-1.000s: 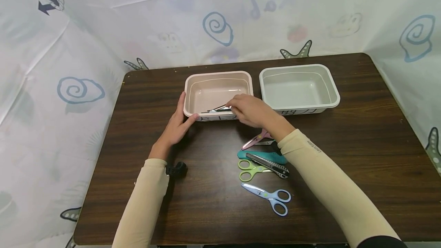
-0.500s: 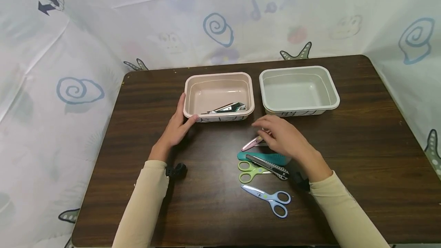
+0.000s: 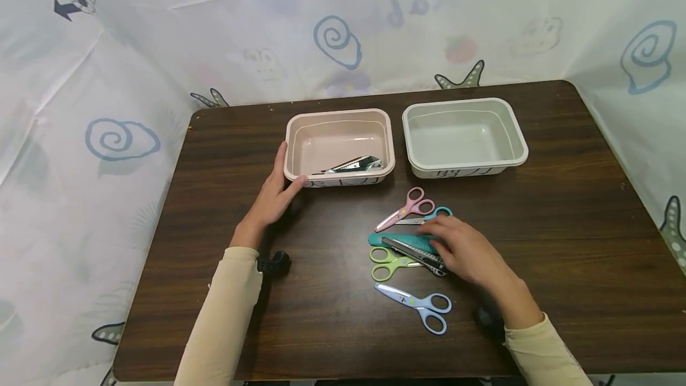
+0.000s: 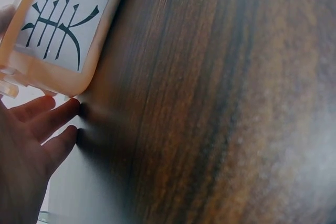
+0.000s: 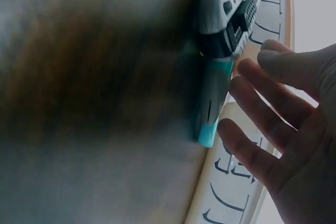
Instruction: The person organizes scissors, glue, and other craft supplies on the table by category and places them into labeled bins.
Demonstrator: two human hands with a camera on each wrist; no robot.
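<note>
Patterned cloth [image 3: 225,34] backs the dark surface [image 3: 321,326]. From where I stand, the left hand [image 3: 269,198] rests against the pink box [image 3: 340,127], its grip relaxed. Rightward, green scissors [image 3: 387,262] and a teal tool [image 3: 410,239] lie partly beneath a cutter [image 3: 414,254]; the right hand [image 3: 474,252], grip half-spread, holds nothing. Pulling the tool could drag the overlying cutter off.

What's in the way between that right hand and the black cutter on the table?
Nothing I can see: the right hand is just beside the black cutter, which lies on top of the teal cutter.
</note>
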